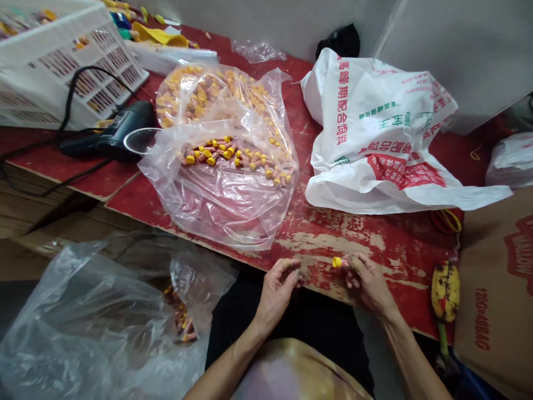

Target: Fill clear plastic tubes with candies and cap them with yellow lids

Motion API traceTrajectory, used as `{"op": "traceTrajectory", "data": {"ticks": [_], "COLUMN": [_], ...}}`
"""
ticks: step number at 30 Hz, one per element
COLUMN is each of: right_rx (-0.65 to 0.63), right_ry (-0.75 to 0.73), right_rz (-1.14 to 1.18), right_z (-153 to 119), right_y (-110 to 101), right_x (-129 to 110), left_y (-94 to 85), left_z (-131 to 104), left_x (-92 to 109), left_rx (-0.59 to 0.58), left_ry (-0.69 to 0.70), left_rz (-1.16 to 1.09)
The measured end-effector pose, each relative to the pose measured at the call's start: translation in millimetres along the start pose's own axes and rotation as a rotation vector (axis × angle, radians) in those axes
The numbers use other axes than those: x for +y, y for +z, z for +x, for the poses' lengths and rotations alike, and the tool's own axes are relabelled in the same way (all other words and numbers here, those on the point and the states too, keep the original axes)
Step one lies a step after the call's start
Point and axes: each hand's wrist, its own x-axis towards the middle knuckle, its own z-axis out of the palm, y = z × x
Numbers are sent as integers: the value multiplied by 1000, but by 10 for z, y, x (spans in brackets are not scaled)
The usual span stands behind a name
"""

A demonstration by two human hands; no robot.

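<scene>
My right hand (364, 280) pinches a small yellow-capped tube (337, 261) above the front edge of the red table. Its yellow end points left, and my fingers cover part of the reddish patterned body. Facing it, my left hand (278, 286) has its fingers bent and thumb apart, with nothing visible between them. Beyond my hands lies a clear plastic bag (225, 205) with many similar yellow-capped pieces in and on it. More such pieces (183, 319) sit in another clear bag (83, 322) low on the left.
A white printed sack (375, 128) lies on the worn red table (333, 239). At the left are a black corded hot-air tool (120, 130) and a white plastic basket (83, 72). A cardboard box (491, 289) stands at the right, beside a spotted yellow banana-like object (445, 291).
</scene>
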Motion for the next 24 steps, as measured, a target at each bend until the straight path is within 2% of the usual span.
{"op": "traceTrajectory", "data": {"ticks": [2,4,8,13,21,24], "right_rx": [-32,-106,-199,-278,-328,-242], "right_ry": [36,46,19,-130,-218,-341], "right_rz": [158,193,89,-12,-72,-340], "right_z": [-68,-135,-234,-290,-314,-283], "right_y": [55,123,213,265,271,130], "right_x": [39,37,-68,-144,-122,-183], "left_y": [24,67,151,152,107,64], "left_z": [-11,-19,-47,-91,-105,-67], "left_x": [-20,-33,-13,22,-25,1], "left_rx": [-33,-70,-125,-83,-81,-8], "left_ry": [32,87,202,268,303,274], "left_rz": [23,47,98,131,148,127]}}
